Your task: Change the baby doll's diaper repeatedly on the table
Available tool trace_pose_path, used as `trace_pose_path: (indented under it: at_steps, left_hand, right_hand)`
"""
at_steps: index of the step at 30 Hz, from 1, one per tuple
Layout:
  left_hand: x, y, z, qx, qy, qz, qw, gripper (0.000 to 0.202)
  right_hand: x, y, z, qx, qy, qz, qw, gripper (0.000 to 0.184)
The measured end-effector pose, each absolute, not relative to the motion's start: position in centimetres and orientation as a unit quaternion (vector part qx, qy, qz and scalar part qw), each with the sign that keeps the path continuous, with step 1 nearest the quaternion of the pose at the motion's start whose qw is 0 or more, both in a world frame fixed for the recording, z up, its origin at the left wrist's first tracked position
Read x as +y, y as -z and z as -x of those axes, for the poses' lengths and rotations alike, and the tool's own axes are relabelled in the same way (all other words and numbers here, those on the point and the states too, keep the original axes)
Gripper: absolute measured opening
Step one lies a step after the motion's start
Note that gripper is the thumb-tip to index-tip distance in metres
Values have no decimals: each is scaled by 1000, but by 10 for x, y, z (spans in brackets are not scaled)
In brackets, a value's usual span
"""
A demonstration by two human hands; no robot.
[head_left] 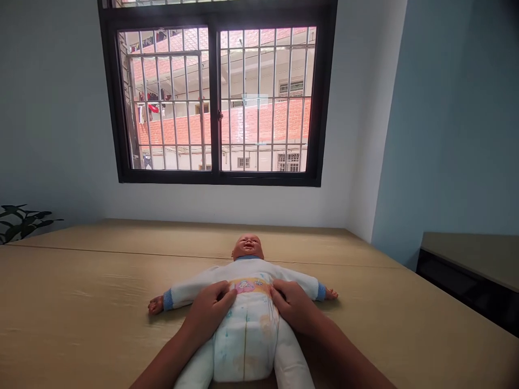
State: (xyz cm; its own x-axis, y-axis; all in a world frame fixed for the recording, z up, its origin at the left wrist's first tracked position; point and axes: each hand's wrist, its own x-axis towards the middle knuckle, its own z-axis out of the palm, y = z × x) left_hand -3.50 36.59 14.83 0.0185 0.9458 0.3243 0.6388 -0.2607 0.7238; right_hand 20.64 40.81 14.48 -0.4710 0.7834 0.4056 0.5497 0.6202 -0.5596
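Observation:
A baby doll [247, 247] in a white suit with blue cuffs lies on its back on a light wooden table [81, 302], head toward the window, arms spread. A white diaper [245, 335] with a colourful waistband covers its lower body. My left hand [211, 310] rests on the left side of the diaper's waistband, fingers curled against it. My right hand [294, 308] presses on the right side of the waistband, fingers bent onto the tab area.
A barred window [217, 100] fills the wall beyond the table. Leaves of a green plant [22, 219] show at the far left. A dark low cabinet [470, 270] stands to the right of the table.

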Motion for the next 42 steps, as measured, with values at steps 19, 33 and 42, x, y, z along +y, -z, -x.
trace_pose_path:
  at_steps: [19,33,42]
  left_hand:
    - [360,-153,32,535,-404,-730,133,32]
    - [368,-152,57,682,-317,-659,-13,22]
    - [358,-138,75,738,-229,-631,-69,15]
  right_hand:
    - [402,-149,-211,-836,-174,398,335,31]
    - [414,-150,-234,-826,-118,483,265,25]
    - [417,-146,-262,-794,-99,562,210,23]
